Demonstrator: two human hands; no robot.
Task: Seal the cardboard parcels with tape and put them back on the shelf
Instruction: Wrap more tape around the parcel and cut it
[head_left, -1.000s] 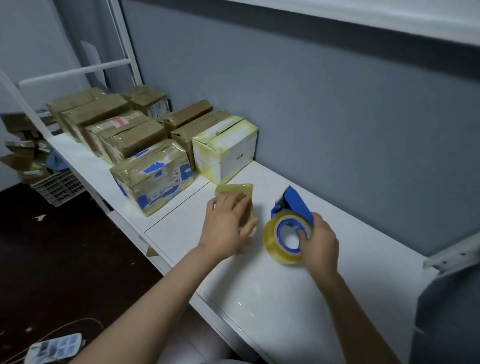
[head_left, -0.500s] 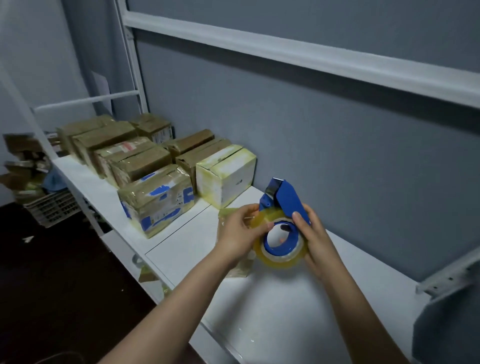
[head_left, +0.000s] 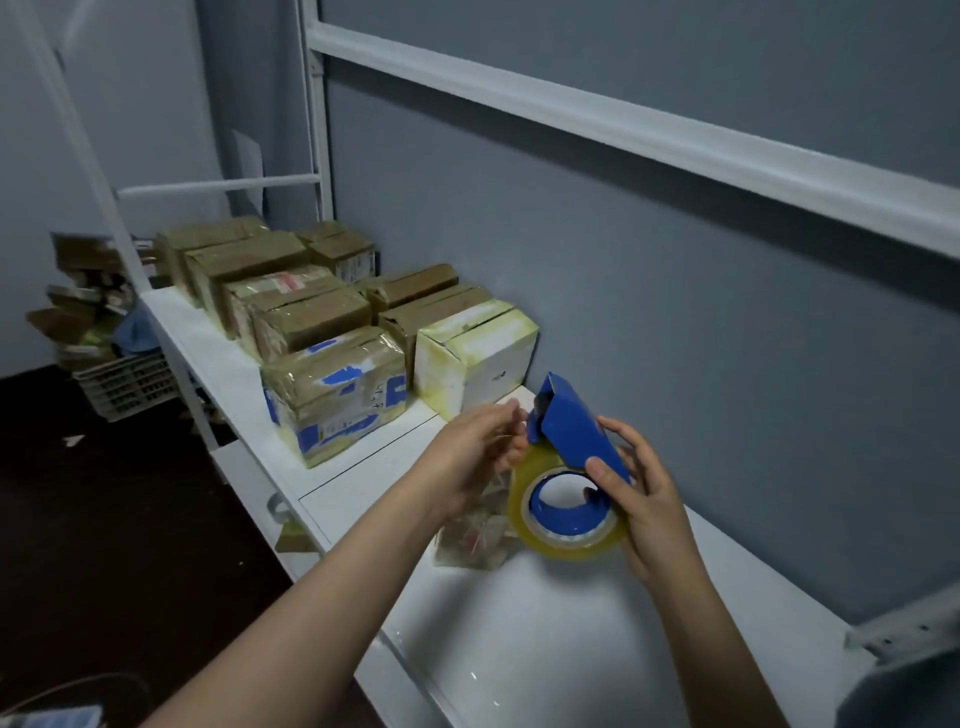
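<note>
The white shelf (head_left: 519, 649) gives you open board below and on the near side of your grip. Its front edge runs close by your left forearm, and the grey wall (head_left: 701, 338) closes off the far side, just beyond your right hand (head_left: 652, 501).

The sealed parcels (head_left: 332, 400) stand packed together well off to the left of your grip, so a finished one probably goes at this end of the row, next to the white box (head_left: 475, 356).

The small parcel (head_left: 470, 538) lies on the shelf directly beneath your left hand (head_left: 475, 457), and neither hand touches it. It looks light and a bit crumpled under glossy wrap, so it will likely slide. Pin it flat from above before you pull tape across it.

Your right hand is clamped around the blue tape dispenser (head_left: 571, 431), with fingers through the core of the tape roll (head_left: 566, 548). Your left fingertips are bunched at the dispenser's mouth, but the picture is too blurred there to tell whether they have the tape's end.
</note>
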